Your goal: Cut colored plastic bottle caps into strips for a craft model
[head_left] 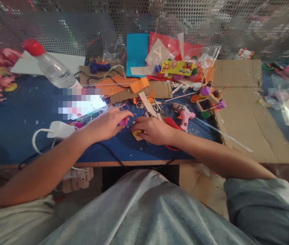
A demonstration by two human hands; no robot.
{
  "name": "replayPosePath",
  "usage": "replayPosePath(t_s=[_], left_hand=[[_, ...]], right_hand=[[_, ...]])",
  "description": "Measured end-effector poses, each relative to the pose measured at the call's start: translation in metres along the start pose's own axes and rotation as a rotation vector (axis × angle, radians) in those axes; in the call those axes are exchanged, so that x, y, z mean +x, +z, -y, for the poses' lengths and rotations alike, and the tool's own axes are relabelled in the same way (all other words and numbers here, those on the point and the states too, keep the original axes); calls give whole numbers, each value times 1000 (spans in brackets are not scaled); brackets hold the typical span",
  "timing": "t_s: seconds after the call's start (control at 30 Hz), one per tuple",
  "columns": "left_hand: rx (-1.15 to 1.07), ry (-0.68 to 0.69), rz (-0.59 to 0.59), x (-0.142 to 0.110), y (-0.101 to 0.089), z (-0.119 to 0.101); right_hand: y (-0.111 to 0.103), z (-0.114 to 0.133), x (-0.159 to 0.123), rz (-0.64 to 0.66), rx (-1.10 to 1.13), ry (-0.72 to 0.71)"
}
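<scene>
My left hand [108,123] is over the middle of the blue table, its thumb and fingers closed around a small purple round piece [123,121]. Just to its right, my right hand [151,130] pinches a small yellow round piece [135,133] near the tabletop. A pale flat strip [139,138] lies at the fingertips of that hand, and I cannot tell whether it is held too. Scissors with red handles [171,123] lie partly behind my right hand. Beyond them rests a pink glue gun [186,118] with a clear glue stick [223,133] trailing from it.
A water bottle [54,69], a lit phone [88,106] and a white charger [60,130] are on the left. Small stick-built pieces with coloured round ends [209,100] stand at right, beside flattened cardboard [251,115]. Coloured sheets [137,51] and plastic bags lie at the back.
</scene>
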State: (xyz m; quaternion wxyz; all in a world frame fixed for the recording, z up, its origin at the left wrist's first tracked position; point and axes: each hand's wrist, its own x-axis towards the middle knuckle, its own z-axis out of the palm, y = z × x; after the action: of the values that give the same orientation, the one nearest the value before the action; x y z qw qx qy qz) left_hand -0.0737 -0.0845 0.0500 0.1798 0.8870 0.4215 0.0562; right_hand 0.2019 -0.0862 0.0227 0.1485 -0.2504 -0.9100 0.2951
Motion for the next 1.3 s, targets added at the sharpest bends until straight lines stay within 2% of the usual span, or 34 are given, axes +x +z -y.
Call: replayPosePath(t_s=[0.2, 0.33, 0.57, 0.77, 0.87, 1.03, 1.2, 1.3], left_hand=[[-160, -124, -51, -22, 17, 1], [-243, -215, -99, -25, 23, 1], [-278, -221, -147, -25, 32, 0], [-194, -213, -226, -26, 36, 4], [-190, -244, -233, -25, 36, 4], [-120, -207, -246, -23, 39, 5], [-166, -275, -262, -21, 40, 2], [-209, -295, -258, -21, 40, 2]], right_hand=[[9, -2, -5, 44, -136, -103], [8, -1, -7, 37, -147, -38], [7, -1, 1, 104, -136, -17], [7, -7, 3, -26, -122, 90], [3, -11, 9, -42, -146, 86], [-7, -21, 29, -4, -241, 127], [-13, -22, 50, 99, -308, 73], [-15, -20, 55, 143, -319, 116]])
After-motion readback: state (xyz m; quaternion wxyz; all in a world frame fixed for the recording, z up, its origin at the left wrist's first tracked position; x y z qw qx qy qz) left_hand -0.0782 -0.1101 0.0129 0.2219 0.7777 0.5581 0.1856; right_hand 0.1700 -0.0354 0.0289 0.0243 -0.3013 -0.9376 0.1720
